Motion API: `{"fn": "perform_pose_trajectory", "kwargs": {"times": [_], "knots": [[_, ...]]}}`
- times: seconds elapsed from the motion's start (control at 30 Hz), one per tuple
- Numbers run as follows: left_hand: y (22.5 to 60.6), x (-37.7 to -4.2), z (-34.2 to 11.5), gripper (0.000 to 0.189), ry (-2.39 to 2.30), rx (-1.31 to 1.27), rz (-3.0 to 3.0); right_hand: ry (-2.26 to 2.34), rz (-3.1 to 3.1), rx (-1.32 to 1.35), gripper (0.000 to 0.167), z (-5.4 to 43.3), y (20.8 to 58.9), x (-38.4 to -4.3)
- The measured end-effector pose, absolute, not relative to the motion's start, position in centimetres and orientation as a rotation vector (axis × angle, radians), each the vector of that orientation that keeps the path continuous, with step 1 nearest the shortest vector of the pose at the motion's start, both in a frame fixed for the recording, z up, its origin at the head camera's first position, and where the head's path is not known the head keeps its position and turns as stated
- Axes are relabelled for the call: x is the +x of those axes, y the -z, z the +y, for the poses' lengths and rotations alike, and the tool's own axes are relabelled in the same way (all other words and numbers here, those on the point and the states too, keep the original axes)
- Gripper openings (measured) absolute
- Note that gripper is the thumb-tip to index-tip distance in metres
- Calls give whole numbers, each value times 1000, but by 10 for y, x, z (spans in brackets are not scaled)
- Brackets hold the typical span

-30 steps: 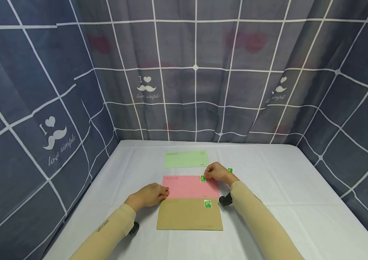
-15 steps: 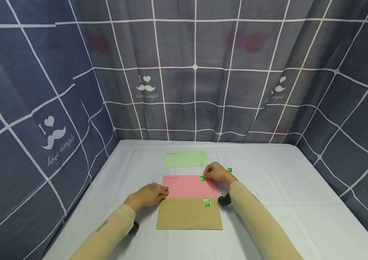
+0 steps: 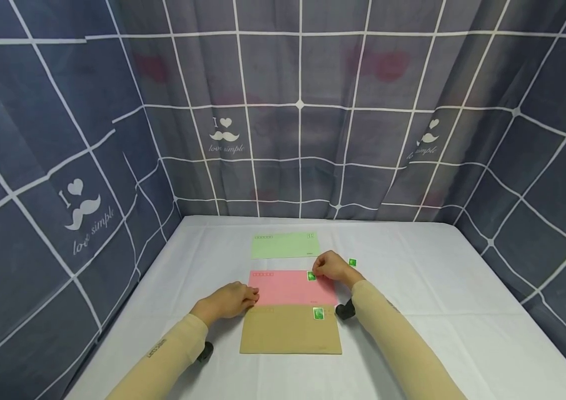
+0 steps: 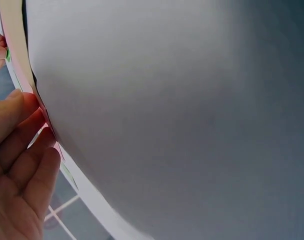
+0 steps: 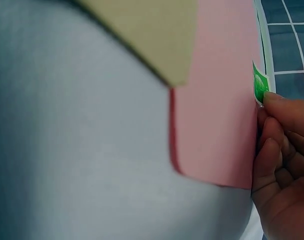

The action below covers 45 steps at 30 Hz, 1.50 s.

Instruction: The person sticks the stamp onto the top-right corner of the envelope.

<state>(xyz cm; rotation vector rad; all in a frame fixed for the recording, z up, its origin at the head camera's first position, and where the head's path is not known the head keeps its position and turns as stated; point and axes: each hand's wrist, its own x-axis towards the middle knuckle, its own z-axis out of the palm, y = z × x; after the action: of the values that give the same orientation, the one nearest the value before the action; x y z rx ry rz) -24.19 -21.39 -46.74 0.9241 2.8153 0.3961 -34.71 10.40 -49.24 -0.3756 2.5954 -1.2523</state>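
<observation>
My right hand (image 3: pixel 330 265) pinches a green stamp (image 5: pixel 260 85) with a white border between thumb and fingertips. It holds the stamp at the upper right corner of the pink envelope (image 3: pixel 283 289). My left hand (image 3: pixel 233 299) touches that envelope's left edge, its fingertips resting on the paper, as the left wrist view shows close up. In front of the pink envelope, a brown envelope (image 3: pixel 287 336) overlaps its near edge and bears a green stamp (image 3: pixel 318 314) at its upper right. Farther back lies a light green envelope (image 3: pixel 285 246) with printed boxes.
Beyond my right hand, another green stamp (image 3: pixel 352 262) lies on the white tablecloth (image 3: pixel 442 289). Dark grid-patterned curtains (image 3: pixel 283 133) enclose the table at the back and both sides. A black wrist camera (image 3: pixel 345 310) sits under my right sleeve.
</observation>
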Motion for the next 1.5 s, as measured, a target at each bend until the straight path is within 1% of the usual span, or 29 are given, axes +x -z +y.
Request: {"fn": "perform_pose_trajectory", "kwargs": {"times": [0.6,0.9,1.3,1.5], "knots": [[469,-241,-212,28,-387,936,2821,1247,2636,-384,6,105,493,-345],[469,-241,-214,28,-402,962,2816,1227,2656,-363,9,103,496,-349],[471,-241,-214,28,-408,939,2818,1224,2683,-347,8,101,498,-348],[471,-241,-214,28,-418,955,2811,1228,2674,-341,11,100,496,-345]]}}
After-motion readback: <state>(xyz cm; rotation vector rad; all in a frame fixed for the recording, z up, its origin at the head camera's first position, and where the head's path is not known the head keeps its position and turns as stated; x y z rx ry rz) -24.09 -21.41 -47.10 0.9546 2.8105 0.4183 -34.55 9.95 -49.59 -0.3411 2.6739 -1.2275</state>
